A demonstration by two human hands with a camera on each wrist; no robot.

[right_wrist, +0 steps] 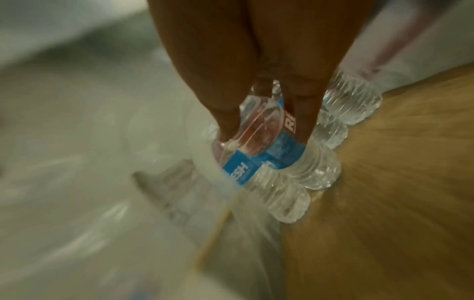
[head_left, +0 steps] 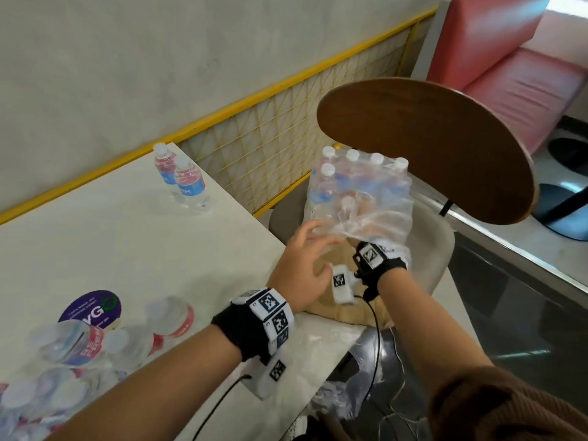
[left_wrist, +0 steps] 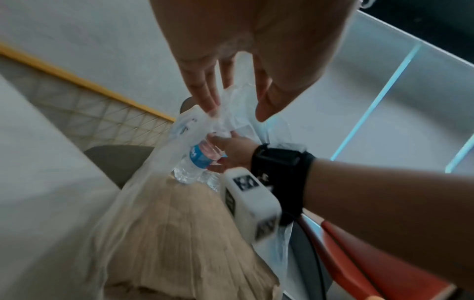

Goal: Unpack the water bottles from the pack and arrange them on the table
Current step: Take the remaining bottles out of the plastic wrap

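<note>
Wrapped bottles (head_left: 47,370): lying nearest, at the table's (head_left: 111,249) front-left corner.
Left hand (head_left: 305,262): reaching with relaxed, spread fingers, touching the pack's loose plastic film (head_left: 359,224).
Right hand (left_wrist: 228,154): reaching inside the film, fingers curling round one bottle (right_wrist: 259,154).
Pack (head_left: 359,189): sitting on a chair (head_left: 426,224) beside the table.
Two bottles (head_left: 181,179): standing upright at the table's far edge.
Risk: film is likely snagging the gripped bottle, possibly tipping its neighbours.
Views: only the wrist views are showing the grip; overhead, film is hiding it.

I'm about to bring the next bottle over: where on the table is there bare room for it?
The table is bare across its middle, between the two upright bottles at the far edge and the purple sticker. The near-left corner is crowded with bottles lying down.
</note>
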